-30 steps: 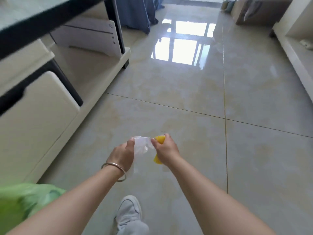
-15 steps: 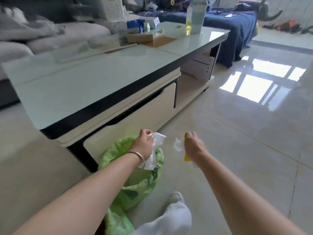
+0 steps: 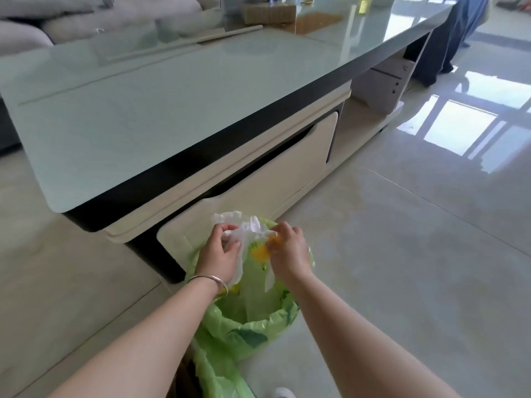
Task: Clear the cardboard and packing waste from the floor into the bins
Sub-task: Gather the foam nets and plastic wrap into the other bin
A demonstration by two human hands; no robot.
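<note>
Over the green-lined bin (image 3: 253, 320), the left hand (image 3: 219, 255) and right hand (image 3: 290, 249) each pinch crumpled clear plastic wrapping (image 3: 250, 229) with yellow scrap (image 3: 263, 249); dropping it seemingly needs only fingers opening.

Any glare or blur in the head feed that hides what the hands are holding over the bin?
Head view: window glare on the floor sits far right, clear of the hands; wide-angle bending curves the table edge; the yellow scrap under the right hand is motion-smeared; the clear plastic at the left hand reads fine.
</note>
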